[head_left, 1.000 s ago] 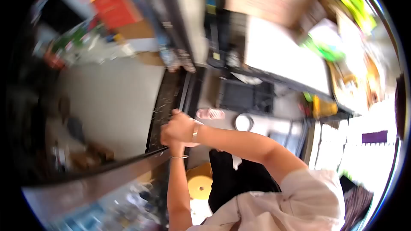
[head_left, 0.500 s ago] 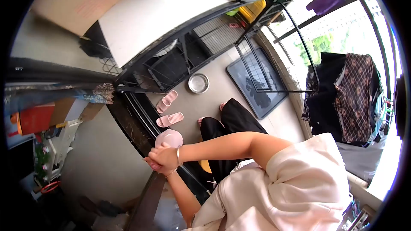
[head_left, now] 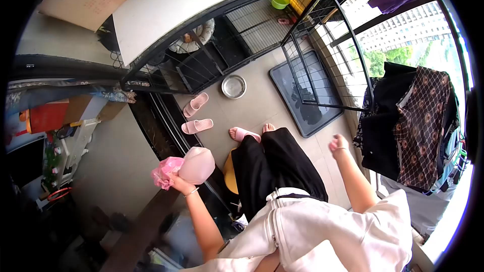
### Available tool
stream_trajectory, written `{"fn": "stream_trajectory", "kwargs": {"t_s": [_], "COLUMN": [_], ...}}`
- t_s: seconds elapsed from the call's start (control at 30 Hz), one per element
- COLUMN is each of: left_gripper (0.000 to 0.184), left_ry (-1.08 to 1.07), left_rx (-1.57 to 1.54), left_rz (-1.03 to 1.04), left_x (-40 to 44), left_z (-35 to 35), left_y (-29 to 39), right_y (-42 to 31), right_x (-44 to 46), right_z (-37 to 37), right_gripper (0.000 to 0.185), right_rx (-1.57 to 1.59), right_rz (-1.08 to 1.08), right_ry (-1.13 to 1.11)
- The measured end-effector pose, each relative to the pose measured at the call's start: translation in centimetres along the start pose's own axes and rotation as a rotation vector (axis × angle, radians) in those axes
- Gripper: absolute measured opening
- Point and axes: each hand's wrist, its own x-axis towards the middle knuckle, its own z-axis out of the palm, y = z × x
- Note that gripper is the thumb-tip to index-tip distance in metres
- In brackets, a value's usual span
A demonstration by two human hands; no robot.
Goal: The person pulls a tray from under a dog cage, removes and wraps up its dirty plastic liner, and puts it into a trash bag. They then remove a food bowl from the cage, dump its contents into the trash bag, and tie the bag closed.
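My left hand (head_left: 178, 182) is closed around a pink plastic bag (head_left: 169, 170) at the left. The bag's crumpled pink part sticks out on one side of my fist. On the other side bulges a smooth pale pink rounded part (head_left: 197, 165); whether both are one piece I cannot tell. My right hand (head_left: 339, 144) hangs apart from it at the right, above the floor near the black tray (head_left: 322, 116). Its fingers are loosely bent and a little blurred, with nothing seen in them.
Pink slippers (head_left: 196, 116) and a metal bowl (head_left: 234, 86) stand on the tiled floor. A wire cage (head_left: 252, 25) with an open door (head_left: 330, 55) is ahead, under a white tabletop (head_left: 151, 20). Clothes (head_left: 423, 126) hang at the right. A sliding-door track (head_left: 164, 126) runs at the left.
My hands were together at the pink bag; now my right hand has let go and swung far right. My left hand still holds the bag, which has come up slightly to the left.
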Motion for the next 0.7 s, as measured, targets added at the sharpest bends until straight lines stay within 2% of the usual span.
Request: {"fn": "stream_trajectory", "kwargs": {"t_s": [0.03, 0.07, 0.1, 0.13, 0.2, 0.23, 0.3, 0.37, 0.43, 0.47, 0.5, 0.57, 0.6, 0.63, 0.7], "left_gripper": [0.039, 0.037, 0.036, 0.035, 0.034, 0.033, 0.033, 0.037, 0.038, 0.039, 0.039, 0.038, 0.038, 0.040, 0.041], "left_ry": [0.004, 0.049, 0.092, 0.163, 0.140, 0.128, 0.134, 0.234, 0.281, 0.310, 0.326, 0.376, 0.402, 0.391, 0.413], "left_rx": [-0.002, -0.005, -0.005, 0.101, 0.099, 0.107, 0.037, 0.041, 0.002, -0.033, -0.049, -0.090, -0.107, -0.114, -0.143], "left_rz": [0.005, 0.015, 0.023, 0.061, 0.102, 0.137, 0.133, 0.104, 0.078, 0.044, 0.046, -0.007, -0.003, -0.026, -0.036], "left_x": [-0.4, -0.8, -1.6, -3.0, -3.8, -4.5, -6.1, -6.7, -6.7, -6.6, -6.7, -7.2, -6.9, -6.4, -5.1], "left_z": [-0.2, -0.4, -0.6, 0.4, -0.4, -0.5, -0.9, -3.1, -5.7, -6.6, -6.6, -6.2, -6.5, -7.3, -8.6], "left_y": [0.4, 0.7, 1.0, 2.2, 2.2, 2.6, 3.7, 3.4, 3.3, 3.1, 3.4, 4.7, 4.8, 4.7, 4.7], "right_y": [-2.0, -3.0, -4.3, -5.8, -8.0, -8.0, -7.5, -6.8, -5.8, -5.3, -4.5, -2.5, -1.9, -1.2, 0.2], "right_x": [0.6, 1.3, 2.3, 1.4, 1.3, 3.5, 4.2, 2.9, 1.1, -0.5, -0.5, -1.5, -2.4, -3.1, -5.0], "right_z": [-1.7, -2.4, -3.7, -3.5, -3.5, -2.7, -2.2, -1.6, -1.1, -0.4, 1.4, 6.3, 8.8, 11.2, 16.3], "right_gripper": [0.025, 0.054, 0.075, 0.078, 0.079, 0.079, 0.080, 0.076, 0.072, 0.071, 0.070, 0.072, 0.076, 0.080, 0.075], "right_rx": [0.063, 0.134, 0.040, -0.072, -0.154, -0.286, -0.298, -0.360, -0.531, -0.592, -0.585, -0.380, -0.384, -0.393, -0.619], "right_rz": [-0.024, -0.253, -0.456, -0.648, -0.903, -1.182, -1.154, -1.195, -1.364, -1.253, -1.410, -1.306, -1.236, -1.161, -1.337], "right_ry": [-0.011, 0.092, 0.022, 0.055, -0.247, -0.237, -0.259, -0.287, -0.359, -0.415, -0.442, -0.631, -0.744, -0.857, -0.952]}}
